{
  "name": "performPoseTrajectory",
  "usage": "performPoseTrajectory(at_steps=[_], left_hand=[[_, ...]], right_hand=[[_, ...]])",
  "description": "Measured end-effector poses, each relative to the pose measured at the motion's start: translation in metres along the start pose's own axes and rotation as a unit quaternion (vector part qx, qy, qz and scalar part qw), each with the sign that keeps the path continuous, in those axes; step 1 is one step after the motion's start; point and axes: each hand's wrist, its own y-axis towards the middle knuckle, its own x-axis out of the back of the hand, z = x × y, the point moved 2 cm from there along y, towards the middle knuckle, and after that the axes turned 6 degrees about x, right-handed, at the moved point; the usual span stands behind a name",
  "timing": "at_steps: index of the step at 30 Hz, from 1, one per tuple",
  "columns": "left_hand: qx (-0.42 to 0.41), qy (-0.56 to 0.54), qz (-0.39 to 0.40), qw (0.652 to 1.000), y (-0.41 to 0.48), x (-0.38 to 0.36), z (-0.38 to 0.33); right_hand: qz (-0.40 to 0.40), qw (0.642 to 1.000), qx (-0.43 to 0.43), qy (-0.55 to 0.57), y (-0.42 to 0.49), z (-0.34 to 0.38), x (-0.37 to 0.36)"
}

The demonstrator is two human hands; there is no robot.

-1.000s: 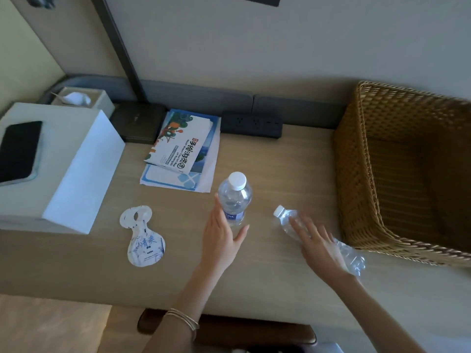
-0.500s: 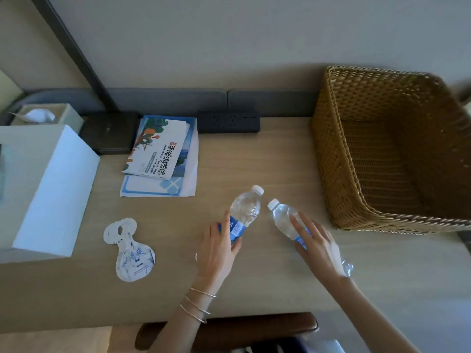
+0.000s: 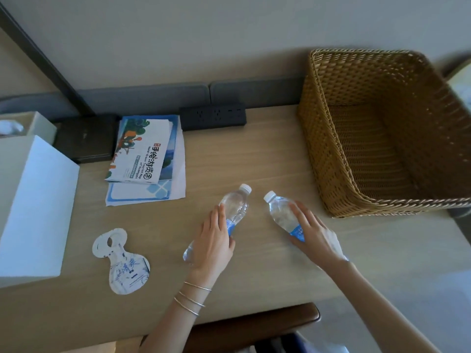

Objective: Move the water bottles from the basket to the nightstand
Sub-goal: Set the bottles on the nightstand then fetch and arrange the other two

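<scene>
Fingers of the left hand wrap round a clear plastic white-capped water bottle. Fingers of the right hand curl over a second clear plastic bottle. Both bottles are tilted over the light wooden nightstand, left of the brown wicker basket.

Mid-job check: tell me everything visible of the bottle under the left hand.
The left bottle is clear plastic, with a white cap and a blue label band round its middle. It slants, cap pointing away toward the wall, base toward the person, over the wooden nightstand top; resting or lifted, I cannot tell. The left hand grips its lower half, covering much of the label. It is outside the basket, apart from the right bottle in the right hand.
</scene>
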Motion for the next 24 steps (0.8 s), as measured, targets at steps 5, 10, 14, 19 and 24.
performPoseTrajectory(at_steps=[5, 10, 14, 19, 24], left_hand=[[-0.002, 0.011, 0.016, 1.0, 0.02, -0.005, -0.011], [-0.091, 0.026, -0.004, 0.996, 0.022, -0.013, -0.014], [-0.145, 0.03, -0.004, 0.989, 0.014, -0.016, -0.026], [-0.178, -0.001, 0.012, 0.984, 0.004, -0.011, -0.055], [-0.215, -0.044, 0.059, 0.974, -0.016, -0.011, -0.108]], right_hand=[[0.02, 0.999, -0.034, -0.024, -0.005, 0.001, 0.003], [0.024, 0.998, -0.054, -0.023, -0.022, -0.001, 0.004], [0.018, 0.997, -0.079, -0.019, -0.045, -0.002, 0.002], [0.028, 0.989, -0.14, 0.027, -0.082, -0.015, 0.002], [0.005, 0.972, -0.22, 0.086, -0.141, -0.037, 0.016]])
